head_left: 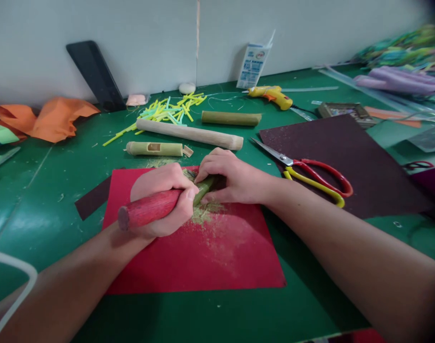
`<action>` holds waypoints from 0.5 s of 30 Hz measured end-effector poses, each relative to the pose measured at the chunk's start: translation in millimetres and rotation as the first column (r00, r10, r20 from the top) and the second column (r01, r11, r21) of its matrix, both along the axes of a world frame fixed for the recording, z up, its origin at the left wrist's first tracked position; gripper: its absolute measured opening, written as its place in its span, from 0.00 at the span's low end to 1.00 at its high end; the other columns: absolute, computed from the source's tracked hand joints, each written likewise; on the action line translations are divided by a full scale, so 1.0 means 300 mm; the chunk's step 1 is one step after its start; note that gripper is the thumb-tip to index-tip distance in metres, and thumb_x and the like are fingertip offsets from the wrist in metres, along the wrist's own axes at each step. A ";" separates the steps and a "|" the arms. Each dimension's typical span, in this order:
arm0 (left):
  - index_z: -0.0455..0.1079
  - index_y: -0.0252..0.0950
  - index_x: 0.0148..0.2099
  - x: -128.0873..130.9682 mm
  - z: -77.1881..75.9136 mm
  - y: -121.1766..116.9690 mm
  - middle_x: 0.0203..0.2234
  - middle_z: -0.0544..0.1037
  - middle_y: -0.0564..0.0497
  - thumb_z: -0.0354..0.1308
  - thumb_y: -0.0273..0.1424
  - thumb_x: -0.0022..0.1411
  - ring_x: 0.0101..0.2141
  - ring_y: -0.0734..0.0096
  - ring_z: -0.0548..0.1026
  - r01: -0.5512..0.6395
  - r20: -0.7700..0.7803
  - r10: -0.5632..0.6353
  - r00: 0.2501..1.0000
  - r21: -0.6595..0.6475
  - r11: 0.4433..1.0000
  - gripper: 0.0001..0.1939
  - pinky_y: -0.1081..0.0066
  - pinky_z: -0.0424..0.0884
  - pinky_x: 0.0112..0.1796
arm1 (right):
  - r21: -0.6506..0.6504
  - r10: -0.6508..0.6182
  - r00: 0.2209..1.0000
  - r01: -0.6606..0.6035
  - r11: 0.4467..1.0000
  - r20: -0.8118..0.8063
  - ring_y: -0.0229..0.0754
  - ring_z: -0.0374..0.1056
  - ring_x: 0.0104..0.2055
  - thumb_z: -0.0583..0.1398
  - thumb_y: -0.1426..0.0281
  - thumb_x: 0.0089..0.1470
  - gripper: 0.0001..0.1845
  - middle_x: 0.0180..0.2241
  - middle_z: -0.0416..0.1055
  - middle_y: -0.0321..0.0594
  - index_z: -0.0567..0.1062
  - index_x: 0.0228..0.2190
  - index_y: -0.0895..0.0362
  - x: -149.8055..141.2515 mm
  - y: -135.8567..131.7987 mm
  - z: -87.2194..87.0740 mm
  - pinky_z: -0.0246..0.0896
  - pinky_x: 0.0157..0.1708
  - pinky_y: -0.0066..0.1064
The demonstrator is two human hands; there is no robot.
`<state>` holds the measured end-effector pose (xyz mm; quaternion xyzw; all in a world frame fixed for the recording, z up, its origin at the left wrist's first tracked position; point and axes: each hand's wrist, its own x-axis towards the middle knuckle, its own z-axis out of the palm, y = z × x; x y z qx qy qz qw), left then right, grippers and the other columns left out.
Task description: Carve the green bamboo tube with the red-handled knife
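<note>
My left hand [167,195] is wrapped round the thick red wooden handle [149,208] of a tool whose working end is mostly hidden by my fingers. That end meets a short green bamboo tube [203,188], which my right hand [226,176] grips from the far right side. Both hands are over a red sheet [196,264], and pale green shavings and dust [205,213] lie around the tube. Just beyond them rests a bamboo piece with a rectangular notch [155,148], a small cut chip [188,151] at its right end.
A pale stick [189,133] and an uncut bamboo tube [232,118] lie farther back. Red-and-yellow-handled scissors [303,174] rest on a dark sheet [374,166] at the right. Behind are a yellow glue gun [272,95], a drink carton [253,65], yellow-green strips [167,112] and a leaning phone [96,76].
</note>
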<state>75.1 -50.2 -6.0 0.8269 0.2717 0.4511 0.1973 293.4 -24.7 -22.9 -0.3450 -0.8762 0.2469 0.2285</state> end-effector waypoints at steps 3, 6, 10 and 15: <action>0.73 0.41 0.29 -0.011 -0.008 -0.005 0.22 0.76 0.55 0.57 0.26 0.59 0.22 0.72 0.72 -0.012 0.016 0.011 1.000 0.010 1.000 0.08 0.67 0.69 0.25 | -0.005 -0.003 1.000 0.003 1.000 -0.006 0.47 0.64 0.46 0.71 0.59 0.49 0.17 0.39 0.75 0.40 0.79 0.37 0.54 0.002 0.000 -0.002 0.53 0.51 0.40; 0.73 0.40 0.28 -0.023 -0.011 -0.010 0.22 0.77 0.55 0.57 0.25 0.58 0.22 0.72 0.72 -0.054 -0.003 0.054 0.999 0.026 0.998 0.08 0.67 0.68 0.24 | -0.005 -0.009 1.000 0.009 1.000 -0.005 0.48 0.63 0.46 0.71 0.59 0.48 0.17 0.40 0.75 0.41 0.79 0.38 0.54 0.005 -0.001 -0.003 0.53 0.51 0.40; 0.72 0.39 0.27 -0.032 -0.017 -0.013 0.21 0.77 0.55 0.57 0.26 0.58 0.22 0.73 0.73 -0.071 0.019 0.071 0.997 0.021 0.997 0.07 0.69 0.68 0.24 | -0.003 -0.011 1.000 0.011 1.000 -0.009 0.48 0.63 0.46 0.72 0.60 0.48 0.17 0.40 0.76 0.41 0.79 0.38 0.55 0.008 -0.001 -0.004 0.53 0.51 0.41; 0.71 0.39 0.27 -0.038 -0.032 -0.014 0.19 0.75 0.56 0.56 0.26 0.58 0.20 0.75 0.70 -0.100 0.070 0.099 0.993 0.016 0.995 0.08 0.69 0.67 0.23 | -0.011 -0.013 1.000 0.013 1.000 -0.015 0.48 0.63 0.47 0.72 0.59 0.47 0.17 0.40 0.75 0.40 0.79 0.38 0.53 0.008 0.001 -0.006 0.53 0.51 0.41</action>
